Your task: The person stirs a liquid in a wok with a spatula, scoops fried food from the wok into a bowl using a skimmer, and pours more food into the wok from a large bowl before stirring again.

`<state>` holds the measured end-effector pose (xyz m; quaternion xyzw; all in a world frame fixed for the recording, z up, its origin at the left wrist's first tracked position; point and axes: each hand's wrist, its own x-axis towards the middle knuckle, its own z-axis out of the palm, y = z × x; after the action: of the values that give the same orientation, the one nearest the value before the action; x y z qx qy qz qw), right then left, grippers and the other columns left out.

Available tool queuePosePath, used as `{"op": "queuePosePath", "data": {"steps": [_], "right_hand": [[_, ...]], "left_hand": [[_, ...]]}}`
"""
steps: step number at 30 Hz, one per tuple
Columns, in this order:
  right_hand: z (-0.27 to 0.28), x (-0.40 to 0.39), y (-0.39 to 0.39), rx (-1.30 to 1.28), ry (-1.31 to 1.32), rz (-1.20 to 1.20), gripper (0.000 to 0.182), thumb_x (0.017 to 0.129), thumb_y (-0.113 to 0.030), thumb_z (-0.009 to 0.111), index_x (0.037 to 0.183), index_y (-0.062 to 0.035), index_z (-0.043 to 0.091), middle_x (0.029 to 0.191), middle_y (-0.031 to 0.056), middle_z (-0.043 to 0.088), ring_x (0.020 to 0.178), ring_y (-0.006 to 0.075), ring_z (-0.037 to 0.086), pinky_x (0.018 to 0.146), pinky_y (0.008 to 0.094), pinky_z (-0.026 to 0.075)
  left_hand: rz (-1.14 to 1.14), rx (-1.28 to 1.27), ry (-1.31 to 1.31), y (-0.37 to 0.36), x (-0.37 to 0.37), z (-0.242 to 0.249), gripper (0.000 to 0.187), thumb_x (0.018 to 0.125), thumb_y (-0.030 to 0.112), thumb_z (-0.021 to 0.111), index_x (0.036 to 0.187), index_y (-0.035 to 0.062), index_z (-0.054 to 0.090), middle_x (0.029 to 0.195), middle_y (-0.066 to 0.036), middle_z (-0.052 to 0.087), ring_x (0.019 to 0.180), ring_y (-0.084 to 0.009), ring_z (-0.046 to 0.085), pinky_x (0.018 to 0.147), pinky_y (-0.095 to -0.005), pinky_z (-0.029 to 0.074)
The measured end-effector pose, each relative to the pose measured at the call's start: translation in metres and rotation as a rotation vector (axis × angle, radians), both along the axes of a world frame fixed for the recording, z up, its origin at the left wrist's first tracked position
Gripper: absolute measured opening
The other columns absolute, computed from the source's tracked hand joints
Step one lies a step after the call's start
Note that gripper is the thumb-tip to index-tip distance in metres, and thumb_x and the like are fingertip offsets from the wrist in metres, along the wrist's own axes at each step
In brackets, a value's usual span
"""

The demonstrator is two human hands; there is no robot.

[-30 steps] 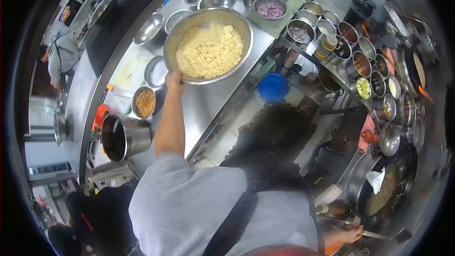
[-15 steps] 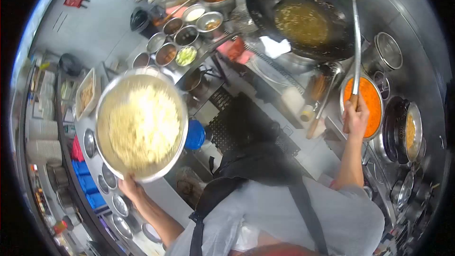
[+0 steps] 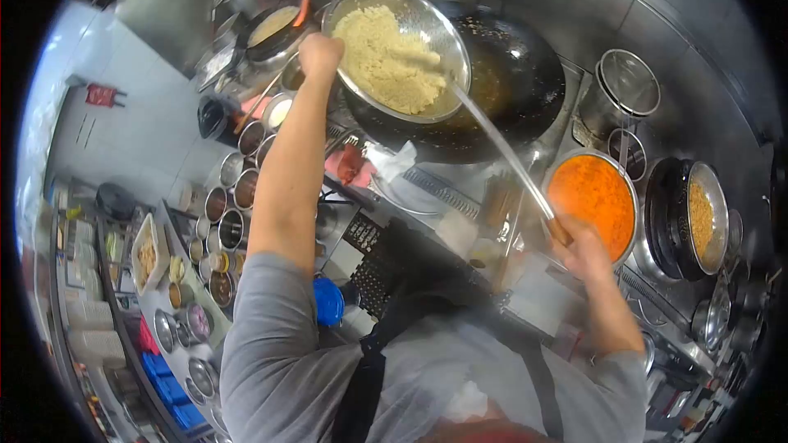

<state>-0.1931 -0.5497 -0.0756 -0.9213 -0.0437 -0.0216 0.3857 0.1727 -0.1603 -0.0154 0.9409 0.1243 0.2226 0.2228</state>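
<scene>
My left hand (image 3: 321,55) grips the rim of a metal bowl (image 3: 460,74), which holds a pale yellow, crumbly food (image 3: 382,53). The bowl is over the left part of a black wok (image 3: 533,90) that has some liquid in it. My right hand (image 3: 584,251) is closed round the wooden handle of a long metal ladle or spatula (image 3: 510,156). Its far end reaches into the bowl at the food; its head is hidden there. Just beside my right hand is a pot of orange liquid (image 3: 593,201).
A strainer (image 3: 630,82) rests on a pot at the right. Stacked pans (image 3: 675,217) stand beyond the orange pot. Several small metal containers (image 3: 232,230) line the left. A blue round object (image 3: 328,302) is low at centre-left. White cloth (image 3: 391,161) lies before the wok.
My left hand has carried the bowl from the left counter up over the wok. The utensil in my right hand has swung left, its far end now in the bowl.
</scene>
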Motion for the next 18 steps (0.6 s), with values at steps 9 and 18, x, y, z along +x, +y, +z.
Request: {"op": "queuePosePath", "data": {"steps": [9,18], "right_hand": [[-0.058,0.094,0.049,-0.083,0.016,0.051,0.046,0.077,-0.011,0.055,0.123,-0.0049,0.05,0.088,0.0251,0.062,0.088,0.0416,0.06,0.077,0.048,0.047],[-0.023,0.144,0.071,-0.113,0.131,-0.106,0.028,0.08,-0.014,0.055,0.106,-0.002,0.055,0.094,0.022,0.064,0.092,0.039,0.062,0.083,0.0466,0.049]], "left_hand": [[-0.187,0.221,0.186,-0.109,0.033,-0.005,0.033,0.076,0.017,0.056,0.101,-0.0011,0.066,0.111,-0.022,0.062,0.104,-0.0357,0.061,0.088,-0.0402,0.049],[-0.361,0.614,-0.112,-0.136,0.05,-0.023,0.023,0.084,0.017,0.049,0.093,0.0045,0.066,0.095,-0.017,0.065,0.087,-0.033,0.066,0.073,-0.041,0.054]]}}
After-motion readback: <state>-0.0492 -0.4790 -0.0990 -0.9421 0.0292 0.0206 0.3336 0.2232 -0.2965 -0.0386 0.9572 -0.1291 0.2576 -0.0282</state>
